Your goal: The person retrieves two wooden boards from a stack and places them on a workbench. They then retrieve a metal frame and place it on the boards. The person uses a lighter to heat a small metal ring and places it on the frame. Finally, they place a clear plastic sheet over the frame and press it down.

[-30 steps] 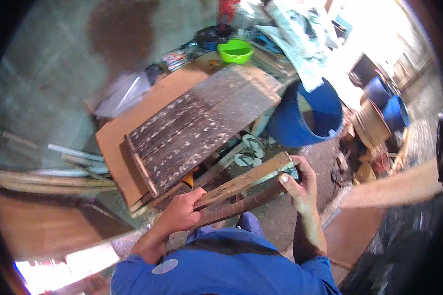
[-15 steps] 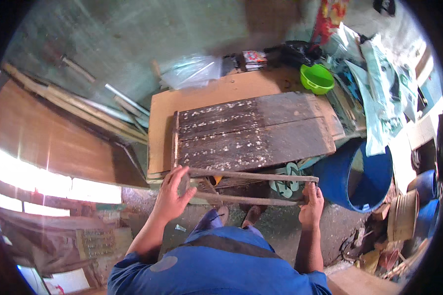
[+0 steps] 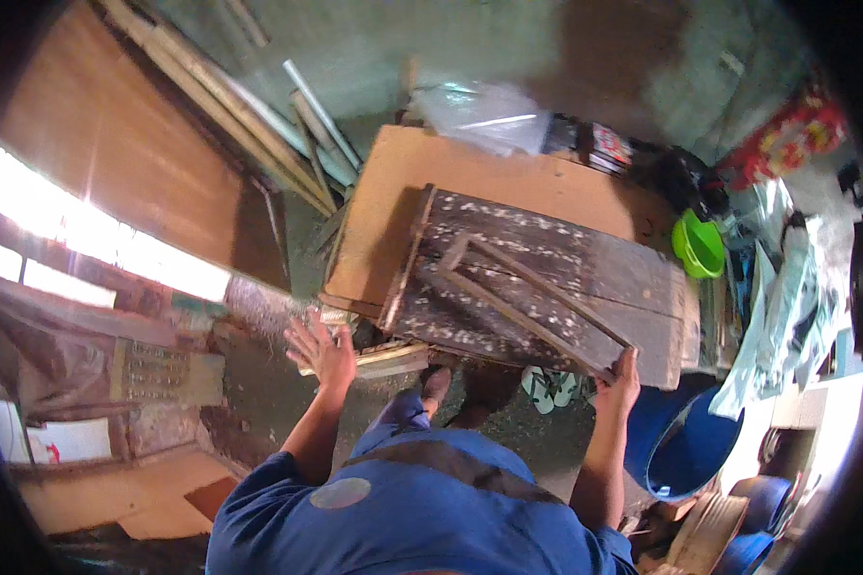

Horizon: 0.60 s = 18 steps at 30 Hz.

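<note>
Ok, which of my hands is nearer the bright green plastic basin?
Right. Your right hand, gripping the brown rectangular wooden frame, is below and left of the basin in view; your left hand is much farther left.

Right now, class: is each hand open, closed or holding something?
Left hand: open, holding nothing.
Right hand: closed, holding one end of the narrow wooden frame.

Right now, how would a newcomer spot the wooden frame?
Find the dark, white-speckled board on the tan sheet. In view, a long, narrow wooden frame slants across it, one end in the person's right hand. Unlike the solid board, it is open in the middle.
</note>
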Available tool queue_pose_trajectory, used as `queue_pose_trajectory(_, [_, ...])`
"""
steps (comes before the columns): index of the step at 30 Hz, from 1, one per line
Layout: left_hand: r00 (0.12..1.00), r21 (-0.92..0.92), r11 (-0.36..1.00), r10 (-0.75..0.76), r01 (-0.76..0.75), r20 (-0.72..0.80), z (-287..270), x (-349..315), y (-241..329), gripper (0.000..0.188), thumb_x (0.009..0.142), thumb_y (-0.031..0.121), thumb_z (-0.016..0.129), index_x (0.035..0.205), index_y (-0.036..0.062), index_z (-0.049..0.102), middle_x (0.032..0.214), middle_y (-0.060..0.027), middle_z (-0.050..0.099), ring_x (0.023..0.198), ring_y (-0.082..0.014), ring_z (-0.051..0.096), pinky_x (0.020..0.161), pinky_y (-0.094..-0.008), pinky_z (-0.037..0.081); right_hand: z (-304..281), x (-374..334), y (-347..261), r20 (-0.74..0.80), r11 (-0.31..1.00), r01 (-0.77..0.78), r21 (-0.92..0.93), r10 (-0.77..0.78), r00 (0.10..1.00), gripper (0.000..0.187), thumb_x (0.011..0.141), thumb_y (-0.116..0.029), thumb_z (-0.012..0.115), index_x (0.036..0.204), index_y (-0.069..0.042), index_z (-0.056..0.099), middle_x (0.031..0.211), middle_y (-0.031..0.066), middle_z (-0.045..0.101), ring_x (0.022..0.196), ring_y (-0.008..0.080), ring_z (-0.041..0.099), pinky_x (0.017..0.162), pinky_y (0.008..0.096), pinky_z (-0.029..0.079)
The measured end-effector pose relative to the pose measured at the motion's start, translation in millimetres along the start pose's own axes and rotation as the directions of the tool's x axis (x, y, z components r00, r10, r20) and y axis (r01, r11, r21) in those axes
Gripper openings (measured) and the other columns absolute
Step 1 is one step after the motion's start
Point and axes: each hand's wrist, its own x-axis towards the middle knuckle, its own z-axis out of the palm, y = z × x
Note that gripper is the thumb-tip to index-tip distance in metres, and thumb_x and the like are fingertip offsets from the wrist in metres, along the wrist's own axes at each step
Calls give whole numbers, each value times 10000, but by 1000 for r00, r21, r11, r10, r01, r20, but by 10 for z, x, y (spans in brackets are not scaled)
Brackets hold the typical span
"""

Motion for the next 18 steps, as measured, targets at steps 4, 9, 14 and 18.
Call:
queue_pose_trajectory(4, [881, -40, 889, -445, 456, 160, 277, 43, -677, 715, 957, 383, 520, 1544, 178, 167, 1572, -269, -10, 1458, -436, 14, 1134, -615, 95, 87, 62, -2, 32, 997, 51, -57, -49, 998, 374, 907, -434, 660, 1097, -112, 642, 938, -25, 633, 674, 120, 532, 554, 302, 458])
queue_pose_trajectory(9, [989, -423, 895, -145, 139, 19, 650, 197, -1003, 672, 947, 227, 568, 1514, 130, 221, 1507, -337, -10, 1395, -462, 169, 1115, -453, 273, 518, 126, -128, 8, 985, 58, -163, -58, 998, 416, 910, -448, 651, 1157, -115, 631, 966, -42, 636, 755, 129, 531, 619, 353, 475])
queue_pose_trajectory(14, [991, -359, 925, -133, 128, 11, 590, 264, -888, 668, 933, 177, 585, 1506, 125, 246, 1506, -331, -8, 1374, -452, 231, 1096, -438, 310, 679, 620, -131, 80, 977, 60, -207, -44, 996, 444, 891, -468, 670, 1170, -126, 629, 1040, -39, 623, 784, 137, 525, 638, 346, 463])
queue_pose_trajectory(18, [991, -412, 902, -133, 128, 16, 642, 272, -971, 668, 923, 168, 598, 1499, 113, 265, 1509, -326, -7, 1377, -436, 240, 1086, -430, 321, 792, 938, -83, 78, 961, 54, -272, -34, 996, 456, 868, -478, 693, 1152, -126, 632, 1018, -37, 630, 770, 136, 533, 617, 341, 454])
